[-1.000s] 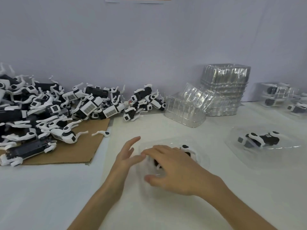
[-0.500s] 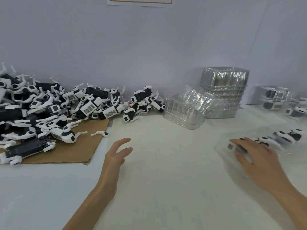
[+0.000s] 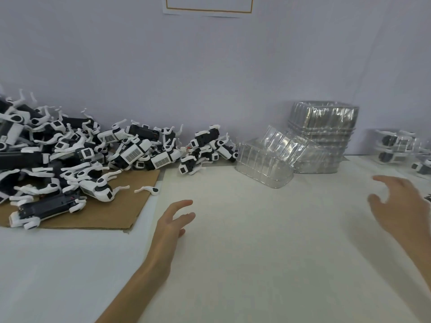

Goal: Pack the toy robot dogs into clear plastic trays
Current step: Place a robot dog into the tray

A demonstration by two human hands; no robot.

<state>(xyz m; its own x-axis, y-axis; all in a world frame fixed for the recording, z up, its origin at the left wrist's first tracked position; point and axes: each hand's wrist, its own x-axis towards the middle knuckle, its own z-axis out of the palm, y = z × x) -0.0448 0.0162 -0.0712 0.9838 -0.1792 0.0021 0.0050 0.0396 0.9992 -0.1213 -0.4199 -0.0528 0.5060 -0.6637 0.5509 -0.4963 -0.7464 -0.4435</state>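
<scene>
Left hand (image 3: 173, 221): fingers relaxed, holding nothing, above the table (image 3: 268, 252).
Right hand (image 3: 401, 208): fingers spread, holding nothing.
Toy dogs (image 3: 77, 159): heaped at left.
Trays (image 3: 321, 136): stacked by the wall.

Right hand (image 3: 401, 206) no longer covers the clear tray with the toy dog at the front middle of the table (image 3: 268, 264). It slid that tray toward the right edge half a second ago. Now it is off the tray and hovers near the right edge, fingers spread, holding nothing, motion-blurred. The tray has left the front middle. The second filled tray, which lay to its right, is out of view too. Only a dark sliver (image 3: 428, 198) shows at the right border, too cut off to identify. Left hand (image 3: 173, 220) has let go of the tray's left rim and now hangs over the table, fingers loose and apart.
</scene>
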